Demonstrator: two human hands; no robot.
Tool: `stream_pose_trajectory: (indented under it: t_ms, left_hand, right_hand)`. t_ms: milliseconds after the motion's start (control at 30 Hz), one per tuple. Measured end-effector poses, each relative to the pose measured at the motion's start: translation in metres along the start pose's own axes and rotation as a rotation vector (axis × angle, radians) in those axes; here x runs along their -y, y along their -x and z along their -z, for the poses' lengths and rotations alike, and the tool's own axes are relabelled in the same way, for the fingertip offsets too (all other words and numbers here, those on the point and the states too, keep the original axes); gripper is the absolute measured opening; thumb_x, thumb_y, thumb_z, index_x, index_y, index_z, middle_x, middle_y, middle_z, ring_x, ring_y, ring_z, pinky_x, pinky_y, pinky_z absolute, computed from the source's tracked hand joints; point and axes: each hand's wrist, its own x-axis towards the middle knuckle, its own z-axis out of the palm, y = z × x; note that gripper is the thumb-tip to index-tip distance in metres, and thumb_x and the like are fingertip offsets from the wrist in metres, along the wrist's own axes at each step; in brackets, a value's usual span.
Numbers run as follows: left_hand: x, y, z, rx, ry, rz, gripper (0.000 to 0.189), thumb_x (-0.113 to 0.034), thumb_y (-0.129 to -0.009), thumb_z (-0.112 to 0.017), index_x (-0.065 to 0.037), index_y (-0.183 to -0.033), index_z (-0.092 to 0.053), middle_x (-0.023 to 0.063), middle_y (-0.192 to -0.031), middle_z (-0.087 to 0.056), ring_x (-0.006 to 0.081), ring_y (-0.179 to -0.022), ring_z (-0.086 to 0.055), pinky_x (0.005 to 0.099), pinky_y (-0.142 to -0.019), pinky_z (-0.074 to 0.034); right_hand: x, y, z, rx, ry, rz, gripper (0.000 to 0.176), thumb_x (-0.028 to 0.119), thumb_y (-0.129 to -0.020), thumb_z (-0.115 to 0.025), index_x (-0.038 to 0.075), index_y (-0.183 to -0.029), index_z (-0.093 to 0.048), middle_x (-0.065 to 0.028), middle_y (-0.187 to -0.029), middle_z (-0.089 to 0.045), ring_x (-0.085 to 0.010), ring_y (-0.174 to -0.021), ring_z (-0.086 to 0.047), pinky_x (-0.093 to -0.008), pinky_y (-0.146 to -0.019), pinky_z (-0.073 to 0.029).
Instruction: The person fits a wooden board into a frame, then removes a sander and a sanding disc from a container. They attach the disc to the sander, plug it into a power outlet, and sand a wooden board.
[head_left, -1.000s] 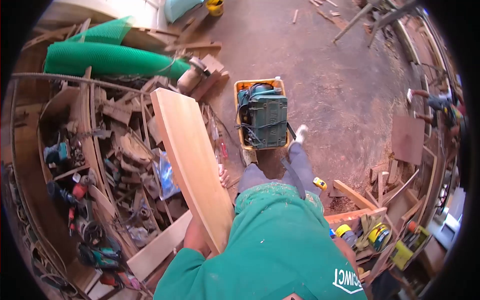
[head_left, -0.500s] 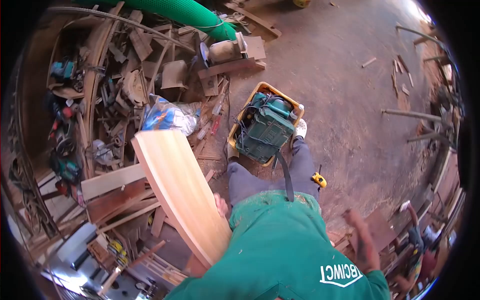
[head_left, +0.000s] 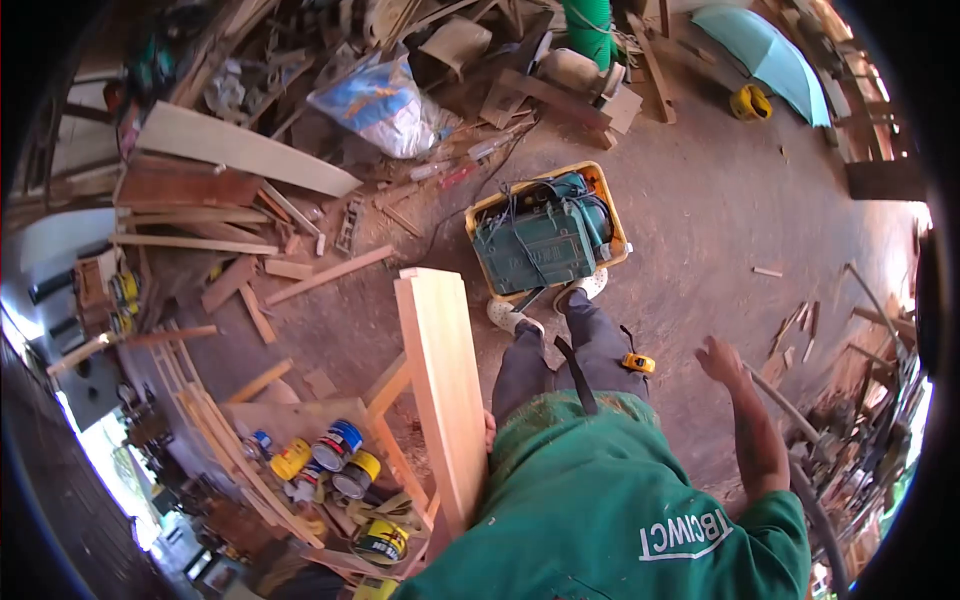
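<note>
A long pale wooden board (head_left: pixel 447 380) stands tilted along the left side of my body, its far end cut with a step. Fingertips of my left hand (head_left: pixel 490 430) curl round the board's right edge; the remainder of that hand is hidden. My right hand (head_left: pixel 720 362) hangs out to the right over the floor, holding nothing, fingers loosely apart. Ahead of my feet sits a yellow crate (head_left: pixel 622 245) with a green tool case (head_left: pixel 535 248) and cords in it. A yellow tape measure (head_left: pixel 638 363) is clipped at my waist.
Paint cans (head_left: pixel 338 445) stand by a wooden frame (head_left: pixel 388 385) at lower left. Offcuts (head_left: pixel 330 275) and a plastic bag (head_left: pixel 380 108) litter the left floor. A bench grinder (head_left: pixel 568 75) lies ahead, an umbrella (head_left: pixel 765 60) at upper right. Poles (head_left: pixel 785 405) and scrap line the right.
My view has turned left and the surroundings have shifted. The board now stands closer to upright in view, still in my left hand. My right hand has swung forward.
</note>
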Motion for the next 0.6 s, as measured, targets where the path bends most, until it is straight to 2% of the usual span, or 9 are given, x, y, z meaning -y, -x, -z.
stream_pose_trajectory:
  t_ms: [133, 200, 233, 300, 333, 433, 467, 500, 600]
  left_hand:
    - [0.067, -0.012, 0.062, -0.149, -0.023, 0.09, 0.04, -0.04, -0.097, -0.041, -0.006, -0.088, -0.059, 0.0128, -0.076, -0.063, 0.0216, -0.075, -0.061, 0.0379, -0.07, -0.049]
    - [0.011, 0.018, -0.057, -0.293, -0.708, 0.041, 0.058, -0.049, -0.097, -0.034, -0.001, -0.1, -0.066, 0.0177, -0.085, -0.068, 0.023, -0.086, -0.065, 0.0357, -0.08, -0.049]
    - [0.048, 0.003, -0.009, -0.335, -0.758, 0.18, 0.076, -0.06, -0.095, -0.027, 0.006, -0.112, -0.063, 0.0246, -0.099, -0.067, 0.0305, -0.1, -0.063, 0.0363, -0.09, -0.045]
    - [0.102, -0.006, 0.036, -0.41, -0.879, 0.291, 0.089, -0.066, -0.093, -0.021, 0.011, -0.101, -0.064, 0.0323, -0.101, -0.063, 0.0364, -0.109, -0.059, 0.0417, -0.094, -0.042]
    - [0.086, -0.004, 0.009, -0.385, -1.07, 0.496, 0.09, -0.066, -0.092, -0.02, 0.012, -0.101, -0.064, 0.0348, -0.104, -0.061, 0.04, -0.112, -0.056, 0.0425, -0.095, -0.041]
    - [0.11, -0.014, 0.007, -0.408, -1.108, 0.604, 0.088, -0.064, -0.092, -0.019, 0.012, -0.103, -0.063, 0.0372, -0.105, -0.059, 0.0447, -0.116, -0.052, 0.0427, -0.098, -0.04]
    - [0.155, -0.017, 0.045, -0.406, -1.067, 0.48, 0.087, -0.067, -0.091, -0.024, 0.009, -0.104, -0.063, 0.0359, -0.101, -0.061, 0.0426, -0.107, -0.059, 0.0431, -0.091, -0.044]
    - [0.149, -0.025, 0.032, -0.418, -1.103, 0.603, 0.086, -0.065, -0.092, -0.023, 0.01, -0.103, -0.063, 0.0361, -0.1, -0.061, 0.0435, -0.109, -0.057, 0.0436, -0.093, -0.043]
    - [0.152, -0.032, 0.014, -0.481, -1.09, 0.713, 0.086, -0.065, -0.092, -0.023, 0.011, -0.104, -0.062, 0.0365, -0.102, -0.06, 0.0433, -0.111, -0.056, 0.0428, -0.094, -0.042]
  right_hand:
    - [0.095, -0.113, 0.026, 0.043, 0.157, 0.366, 0.074, 0.041, -0.077, -0.071, 0.001, -0.133, -0.043, -0.0243, -0.131, -0.049, -0.0397, -0.126, -0.042, -0.0451, -0.105, -0.035]
    - [0.162, -0.173, 0.032, 0.076, 0.2, 0.568, 0.09, 0.046, -0.068, -0.077, 0.004, -0.137, -0.038, -0.0253, -0.137, -0.042, -0.0412, -0.127, -0.038, -0.0466, -0.107, -0.033]
    - [0.189, -0.21, 0.023, 0.007, 0.294, 0.659, 0.095, 0.048, -0.064, -0.079, 0.005, -0.138, -0.038, -0.0246, -0.138, -0.04, -0.0407, -0.128, -0.038, -0.0467, -0.107, -0.032]
    - [0.239, -0.277, 0.0, -0.051, 0.411, 0.785, 0.103, 0.052, -0.058, -0.081, 0.006, -0.138, -0.038, -0.0235, -0.141, -0.037, -0.0399, -0.13, -0.035, -0.0469, -0.107, -0.031]
    - [0.267, -0.31, -0.009, -0.044, 0.443, 0.825, 0.105, 0.054, -0.055, -0.082, 0.006, -0.138, -0.039, -0.023, -0.142, -0.035, -0.0396, -0.131, -0.034, -0.047, -0.107, -0.031]
    - [0.345, -0.385, -0.016, 0.134, 0.596, 0.805, 0.111, 0.063, -0.054, -0.078, 0.002, -0.139, -0.039, -0.0247, -0.143, -0.033, -0.0389, -0.134, -0.032, -0.0472, -0.109, -0.029]
    - [0.367, -0.407, -0.018, 0.254, 0.571, 0.636, 0.112, 0.066, -0.053, -0.077, 0.001, -0.137, -0.041, -0.0254, -0.141, -0.036, -0.0389, -0.132, -0.035, -0.0464, -0.109, -0.03]
    - [0.374, -0.423, -0.028, 0.378, 0.543, 0.464, 0.113, 0.068, -0.052, -0.076, 0.0, -0.136, -0.043, -0.0262, -0.14, -0.039, -0.0388, -0.13, -0.038, -0.0456, -0.108, -0.03]
    - [0.368, -0.45, -0.059, 0.355, 0.395, 0.389, 0.115, 0.071, -0.053, -0.074, -0.004, -0.135, -0.042, -0.0264, -0.136, -0.044, -0.0371, -0.127, -0.044, -0.0433, -0.107, -0.033]
